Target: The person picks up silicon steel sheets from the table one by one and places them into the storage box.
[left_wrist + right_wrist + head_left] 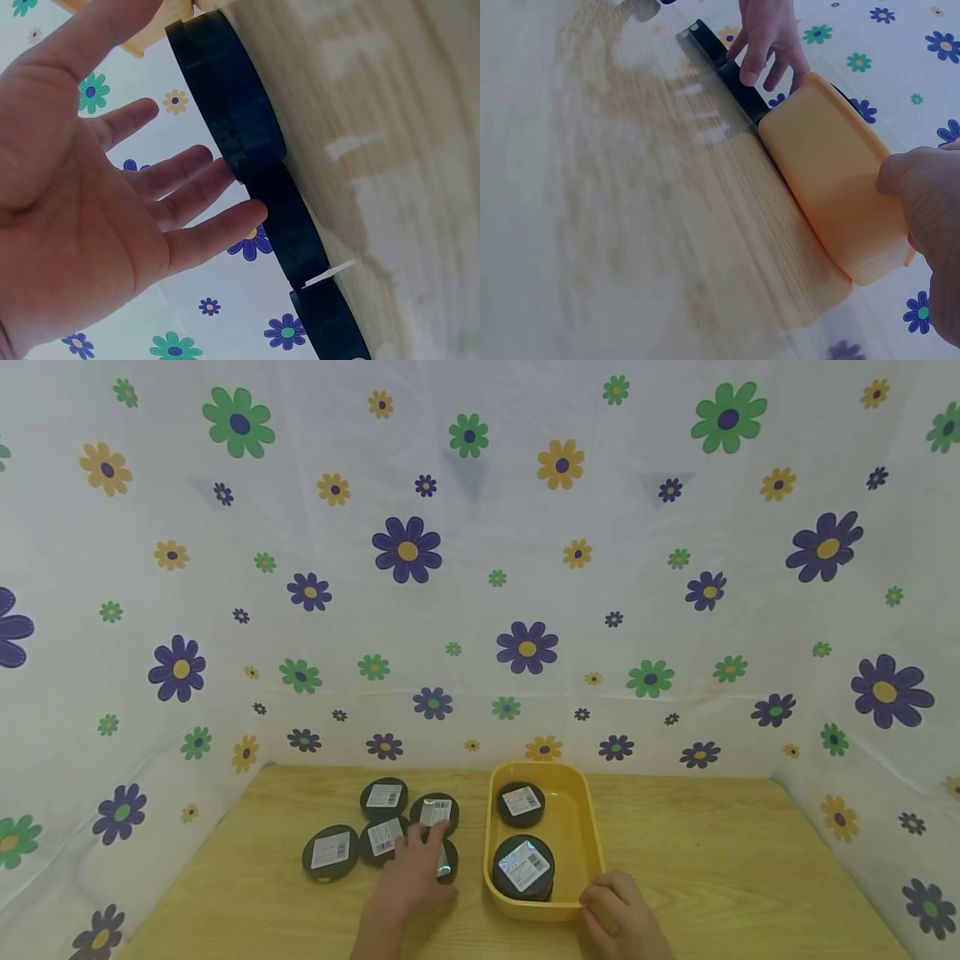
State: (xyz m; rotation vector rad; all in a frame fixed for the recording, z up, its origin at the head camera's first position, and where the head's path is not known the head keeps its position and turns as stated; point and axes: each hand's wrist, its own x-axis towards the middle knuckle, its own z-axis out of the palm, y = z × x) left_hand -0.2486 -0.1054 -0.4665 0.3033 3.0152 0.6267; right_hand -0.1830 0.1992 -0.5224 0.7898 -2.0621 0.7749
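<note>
On the left of the table lie several flat round black containers, each with a pale barcode label; one black container [331,852] is the leftmost. My left hand [411,874] reaches over the group with fingers spread and relaxed. In the left wrist view its fingertips come up to the sides of the black containers [229,94]; firm contact cannot be told. A yellow tray [596,835] holds a labelled black container [521,803] at the back and another labelled container [524,867] at the front, seemingly stacked. My right hand [621,914] pinches the tray's front right rim.
The wooden table [712,852] extends right of the tray. Behind and at both sides hangs a white sheet [465,610] printed with green, purple and orange flowers. The tray's far end stands close to the back sheet.
</note>
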